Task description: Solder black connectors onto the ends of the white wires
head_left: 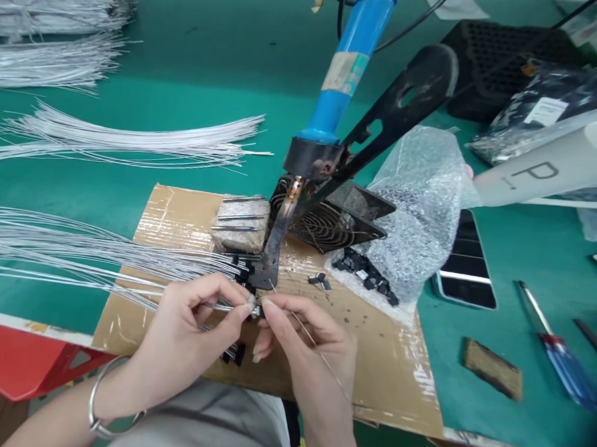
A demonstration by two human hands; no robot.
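Note:
Just below the tip of a mounted blue-handled soldering iron (335, 102), my two hands meet. My left hand (187, 341) is closed, thumb and forefinger pinching the end of a thin grey wire (220, 307). Opposite it, my right hand (316, 348) is closed with its fingertips on a small black connector (260, 311) at the wire's end. A thin strand that looks like solder wire (317, 346) runs up across the right hand toward the iron's tip. Fingers partly hide the joint. Beside the left hand lie more wires (166, 260) with black ends.
Cardboard (370, 374) covers the work spot. Behind the iron sits a black fan (323, 225). Loose black connectors (368, 277) spill from bubble wrap (415, 196). A phone (466, 262), a screwdriver (564, 361) and a brown block (492, 368) lie right; wire bundles (133, 137) left.

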